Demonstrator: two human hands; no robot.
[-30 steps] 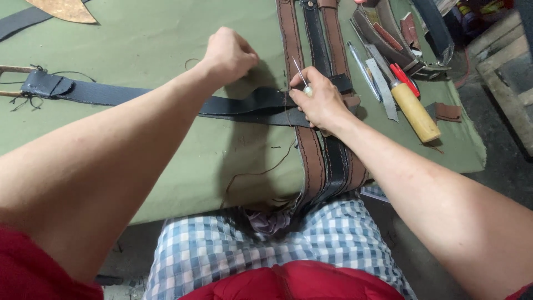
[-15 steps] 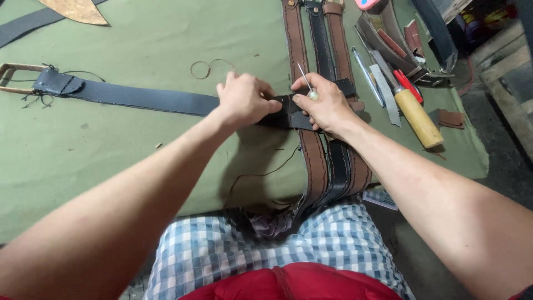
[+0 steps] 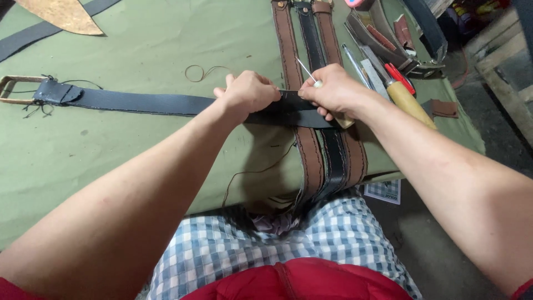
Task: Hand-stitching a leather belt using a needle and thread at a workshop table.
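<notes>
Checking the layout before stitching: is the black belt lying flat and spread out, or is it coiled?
Spread out flat. The black belt runs straight across the green cloth from its buckle to both hands.

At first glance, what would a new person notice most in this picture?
Two bare hands meet at the middle of the green cloth: the left hand presses a long black belt, and the right hand holds a thin awl over it. Under them, three stitched leather straps run toward the person, with tools at the right.

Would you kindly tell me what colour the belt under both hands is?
Black; the belt shows best in the head view, lying across the green cloth.
</notes>
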